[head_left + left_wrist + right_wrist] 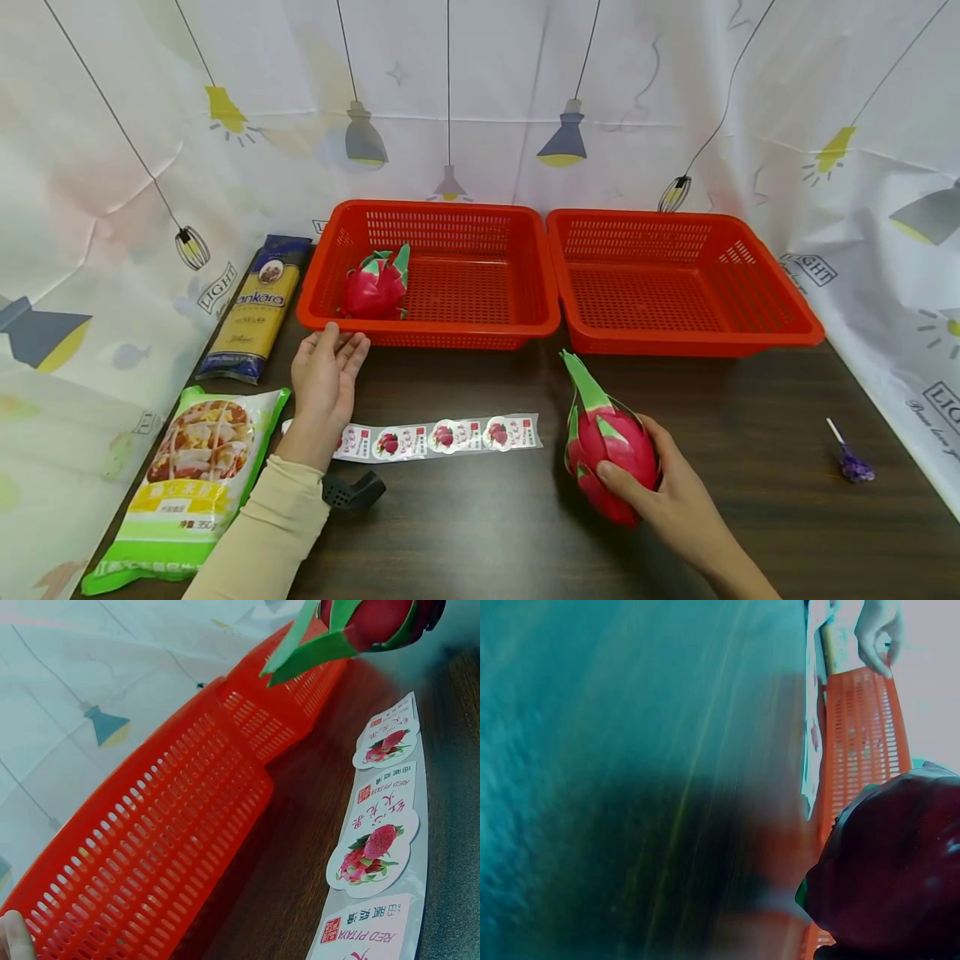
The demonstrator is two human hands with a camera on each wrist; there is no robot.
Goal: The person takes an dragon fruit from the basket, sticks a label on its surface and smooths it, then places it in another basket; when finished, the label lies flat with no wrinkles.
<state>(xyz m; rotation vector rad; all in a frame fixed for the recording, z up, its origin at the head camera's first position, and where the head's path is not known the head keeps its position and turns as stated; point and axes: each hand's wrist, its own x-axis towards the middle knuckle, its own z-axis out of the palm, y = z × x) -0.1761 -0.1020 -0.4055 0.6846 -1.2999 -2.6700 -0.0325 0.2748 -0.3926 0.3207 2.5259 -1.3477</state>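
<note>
My left hand (326,371) is at the front left corner of the left red basket (480,333), thumb on the rim and the other fingers bent just below it. Inside that basket, toward its left end, sits a pink dragon fruit (375,287) with green leaf tips. My right hand (667,483) grips a second dragon fruit (615,450) over the table, its long green leaves pointing up and left toward the baskets. In the right wrist view this dragon fruit (892,862) looks dark and large. A strip of dragon fruit stickers (450,437) lies between the hands, partly behind the left wrist.
Another red basket (697,342) stands against the first, on the right, with nothing in it. At left lie an Ankara pasta pack (255,312) and a green-and-white food bag (187,483). A purple-wrapped lollipop (855,462) lies far right. Printed sheeting (480,67) hangs behind.
</note>
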